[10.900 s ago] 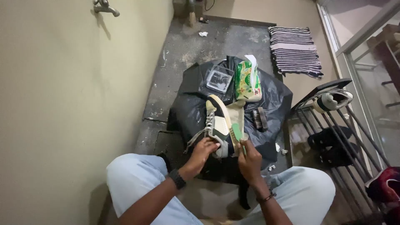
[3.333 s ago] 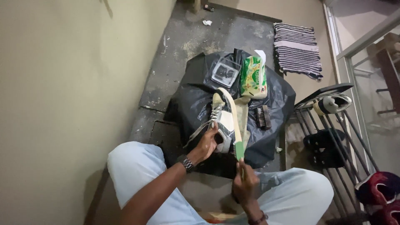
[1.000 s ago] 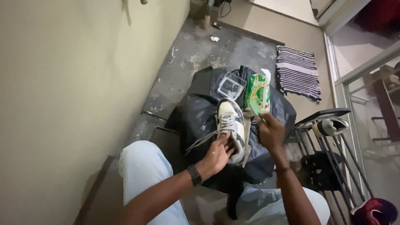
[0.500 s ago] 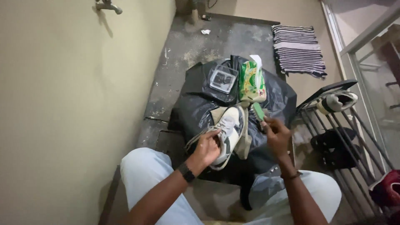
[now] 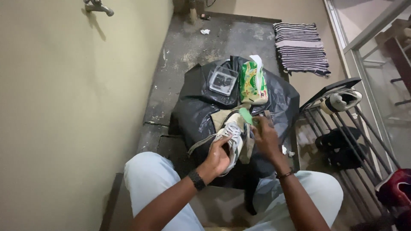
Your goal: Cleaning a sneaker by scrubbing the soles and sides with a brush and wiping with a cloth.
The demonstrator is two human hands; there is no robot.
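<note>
The left hand (image 5: 218, 156) is cupping the white sneaker (image 5: 233, 141) over the lap, fingers wrapped shut around its side, and with laces dangling loose toward the black plastic sheet (image 5: 192, 111), the shoe is at risk of twisting out of that one-sided hold. Just beyond, the right hand (image 5: 265, 137) is pinching closed on a green insole (image 5: 246, 115) at the shoe's mouth, where a thin edge could be slipping free or knocking the green wipes pack (image 5: 252, 83) behind.

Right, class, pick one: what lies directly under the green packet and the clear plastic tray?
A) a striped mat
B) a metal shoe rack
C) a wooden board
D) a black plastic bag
D: the green packet and the clear plastic tray both lie on the crumpled black plastic bag; the striped mat lies apart, farther back.
</note>
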